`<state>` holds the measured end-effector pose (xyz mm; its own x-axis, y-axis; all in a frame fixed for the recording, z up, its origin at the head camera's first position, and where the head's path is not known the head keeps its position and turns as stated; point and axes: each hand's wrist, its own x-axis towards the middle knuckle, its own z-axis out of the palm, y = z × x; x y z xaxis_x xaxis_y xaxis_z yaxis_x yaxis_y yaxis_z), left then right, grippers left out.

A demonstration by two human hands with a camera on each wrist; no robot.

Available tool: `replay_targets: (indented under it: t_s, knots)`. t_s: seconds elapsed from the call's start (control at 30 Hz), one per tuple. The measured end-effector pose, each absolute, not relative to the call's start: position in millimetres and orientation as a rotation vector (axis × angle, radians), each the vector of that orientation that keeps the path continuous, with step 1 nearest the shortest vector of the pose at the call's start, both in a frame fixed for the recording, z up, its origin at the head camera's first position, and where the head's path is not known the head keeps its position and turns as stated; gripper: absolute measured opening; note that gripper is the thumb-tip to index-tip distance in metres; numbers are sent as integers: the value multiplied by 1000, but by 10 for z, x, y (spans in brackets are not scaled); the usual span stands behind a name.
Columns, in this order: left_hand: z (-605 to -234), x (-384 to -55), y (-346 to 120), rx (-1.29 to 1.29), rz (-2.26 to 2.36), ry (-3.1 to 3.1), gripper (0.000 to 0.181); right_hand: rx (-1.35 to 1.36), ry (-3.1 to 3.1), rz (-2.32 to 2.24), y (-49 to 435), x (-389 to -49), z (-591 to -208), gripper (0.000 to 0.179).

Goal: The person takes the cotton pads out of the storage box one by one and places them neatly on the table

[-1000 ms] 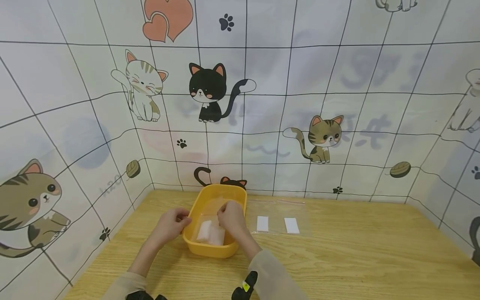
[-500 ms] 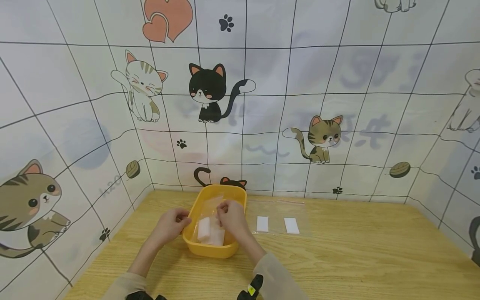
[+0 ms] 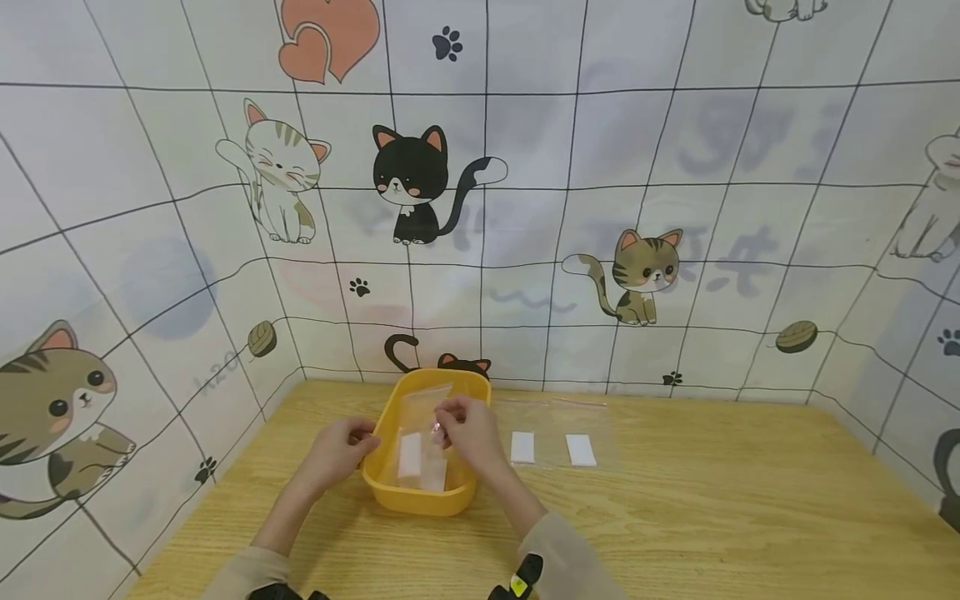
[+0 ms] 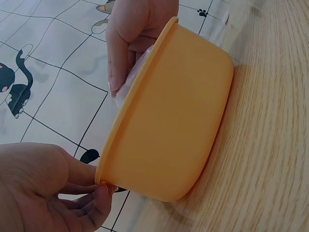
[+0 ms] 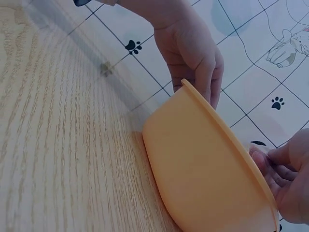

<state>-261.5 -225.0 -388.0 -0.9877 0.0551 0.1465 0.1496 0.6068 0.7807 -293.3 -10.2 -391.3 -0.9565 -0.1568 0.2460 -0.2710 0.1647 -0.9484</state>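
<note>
A yellow plastic basin (image 3: 420, 502) stands on the wooden table. My left hand (image 3: 341, 450) pinches its left rim; in the left wrist view the thumb and fingers of that left hand (image 4: 43, 188) close on the rim's edge. Inside the basin lie clear plastic bags, with a white card (image 3: 409, 457) in one of them. Over the basin's right side, my right hand (image 3: 474, 433) pinches the crumpled edge of a clear bag (image 3: 438, 434). In the right wrist view the basin wall (image 5: 203, 159) hides the bags, and part of the right hand (image 5: 295, 176) shows beyond the rim.
Right of the basin, two flat clear zip bags lie side by side, with a white card (image 3: 522, 447) in one and another white card (image 3: 581, 450) in the other. A cloth (image 3: 540, 208) printed with cats and grid lines hangs behind and beside the table (image 3: 712, 500).
My right hand has shifted slightly up and right, lifting a bag's edge into clearer sight. The bag and card in the basin have straightened. My left hand stays at the rim.
</note>
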Motion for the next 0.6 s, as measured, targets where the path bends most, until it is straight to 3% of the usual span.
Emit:
replay_targets:
  t_s: [0.6]
  knots:
    - [-3894, -2631, -2258, -188, -1351, -2711, 22, 531, -2215, 1991, 49, -2850, -3768, 13]
